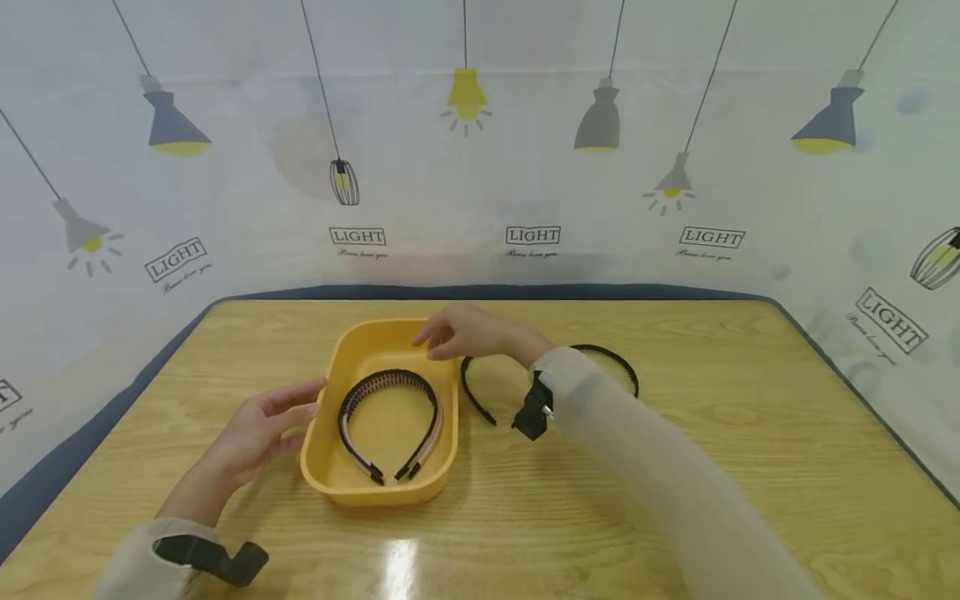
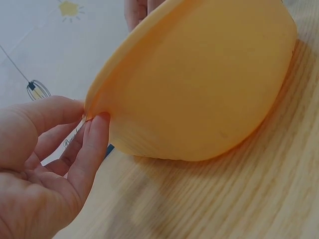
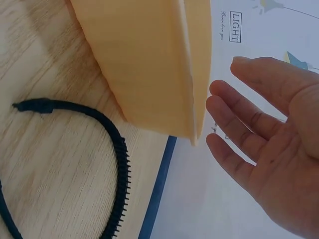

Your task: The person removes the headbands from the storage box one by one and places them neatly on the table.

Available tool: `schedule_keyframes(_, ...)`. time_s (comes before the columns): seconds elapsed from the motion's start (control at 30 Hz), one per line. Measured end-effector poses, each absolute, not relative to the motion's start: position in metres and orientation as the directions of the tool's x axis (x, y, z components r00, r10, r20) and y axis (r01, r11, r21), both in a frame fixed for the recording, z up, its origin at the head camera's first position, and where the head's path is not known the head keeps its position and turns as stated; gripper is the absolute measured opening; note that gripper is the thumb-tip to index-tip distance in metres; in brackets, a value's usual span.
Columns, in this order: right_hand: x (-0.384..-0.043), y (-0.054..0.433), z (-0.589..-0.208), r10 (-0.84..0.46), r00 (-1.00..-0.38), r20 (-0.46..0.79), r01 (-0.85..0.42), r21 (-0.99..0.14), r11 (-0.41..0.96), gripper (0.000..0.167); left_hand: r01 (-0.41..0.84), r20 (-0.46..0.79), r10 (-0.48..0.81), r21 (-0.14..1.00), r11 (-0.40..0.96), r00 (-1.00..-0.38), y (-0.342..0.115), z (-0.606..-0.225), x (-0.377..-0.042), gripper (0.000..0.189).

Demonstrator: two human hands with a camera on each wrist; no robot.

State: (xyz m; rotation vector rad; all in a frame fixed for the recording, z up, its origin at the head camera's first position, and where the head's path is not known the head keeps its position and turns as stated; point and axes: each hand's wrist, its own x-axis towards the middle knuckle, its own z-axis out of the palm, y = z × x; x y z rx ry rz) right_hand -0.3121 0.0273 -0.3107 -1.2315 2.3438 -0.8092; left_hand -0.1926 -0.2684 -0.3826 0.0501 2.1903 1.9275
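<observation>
Currently, left hand [image 1: 251, 433] pinches yellow bin [image 1: 375, 497] on counter [image 1: 540, 533] by its rim; right hand [image 1: 474, 332], fingers loosely spread, holds nothing. Grip headbands [image 1: 390, 377] inside bin (likely light, springy) at mid-arch.

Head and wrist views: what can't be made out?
Left wrist: contents of the yellow rounded tray, behind its wall.
Right wrist: of the black toothed headband beside it, the tip farther from the tray, cut off by the left edge.
Head: same tip, behind the pale right sleeve.
</observation>
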Motion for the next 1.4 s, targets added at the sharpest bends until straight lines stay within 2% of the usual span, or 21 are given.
schedule_keyframes(0.4,-0.312,0.009,-0.321,-0.848,-0.524,-0.085,-0.638,-0.620,0.457,0.028,-0.125,-0.135,0.195,0.990,0.065,-0.971,-0.268,-0.383,-0.194,0.056)
schedule_keyframes(0.87,-0.315,-0.003,-0.332,-0.850,-0.510,-0.136,-0.675,-0.549,0.493,0.032,-0.108,-0.117,0.211,0.993,0.054,-0.970,-0.267,-0.381,-0.193,0.057)
schedule_keyframes(1.4,-0.322,-0.013,-0.337,-0.851,-0.498,-0.170,-0.689,-0.519,0.507,0.031,-0.105,-0.111,0.206,0.994,0.039,-0.972,-0.270,-0.383,-0.193,0.054)
